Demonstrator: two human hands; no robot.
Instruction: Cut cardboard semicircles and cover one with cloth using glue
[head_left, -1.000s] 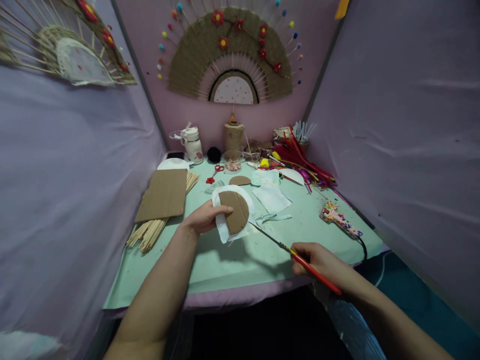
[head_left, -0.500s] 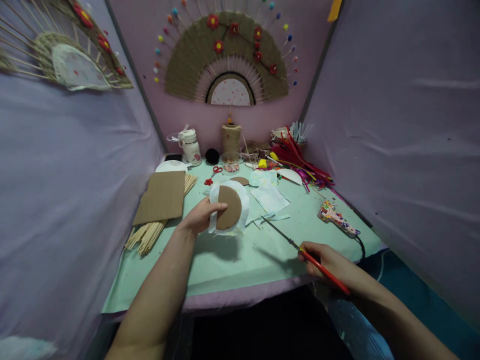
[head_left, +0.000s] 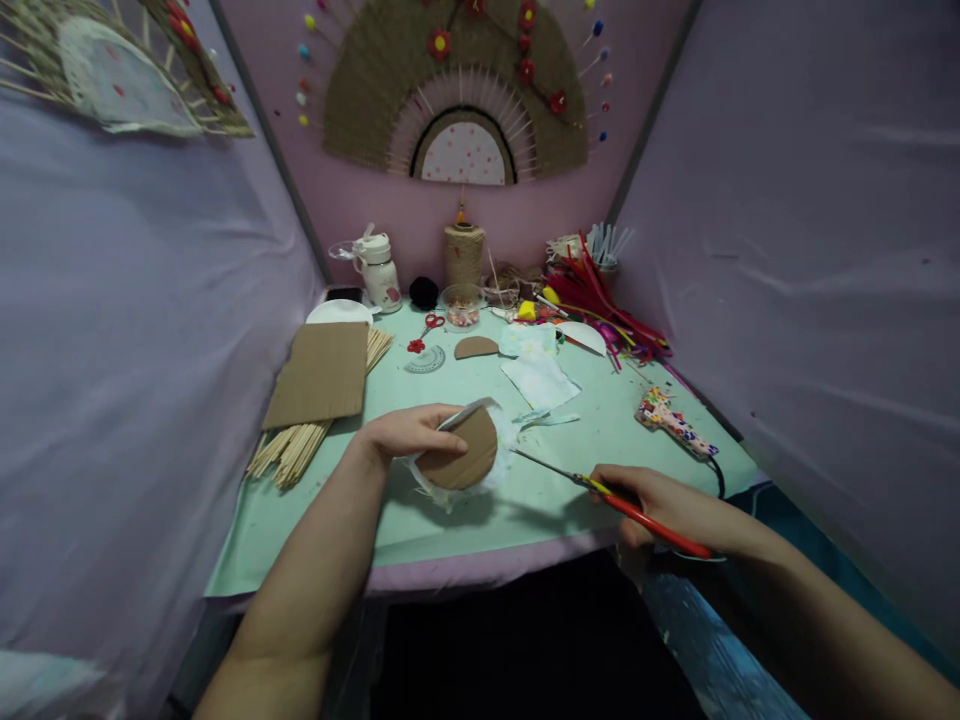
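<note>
My left hand (head_left: 420,432) grips a half-round cardboard piece (head_left: 466,452) backed by white fabric (head_left: 505,438), thumb on top of the cardboard. The fabric sticks out past the curved edge, and its lower rim looks frayed. At the right, my right hand (head_left: 637,500) is closed around red-handled scissors (head_left: 652,522). Their blades point left, with the tip close to the fabric's right edge; whether it touches is unclear. Beyond them, a white cloth piece (head_left: 541,381) and thin fabric strips (head_left: 551,420) lie on the green table cover (head_left: 540,500).
A cardboard sheet (head_left: 321,375) rests on wooden sticks (head_left: 292,455) at the left. A protractor (head_left: 425,360), small red scissors (head_left: 433,322) and a cardboard half-circle (head_left: 476,347) lie farther back. A glue gun (head_left: 675,424) is at the right; a bottle (head_left: 380,272) and twine spool (head_left: 463,258) stand behind.
The cardboard and fabric in my left hand have turned and come lower, uncovering the protractor. The scissors' tip has come close to the fabric. The view has tilted down slightly.
</note>
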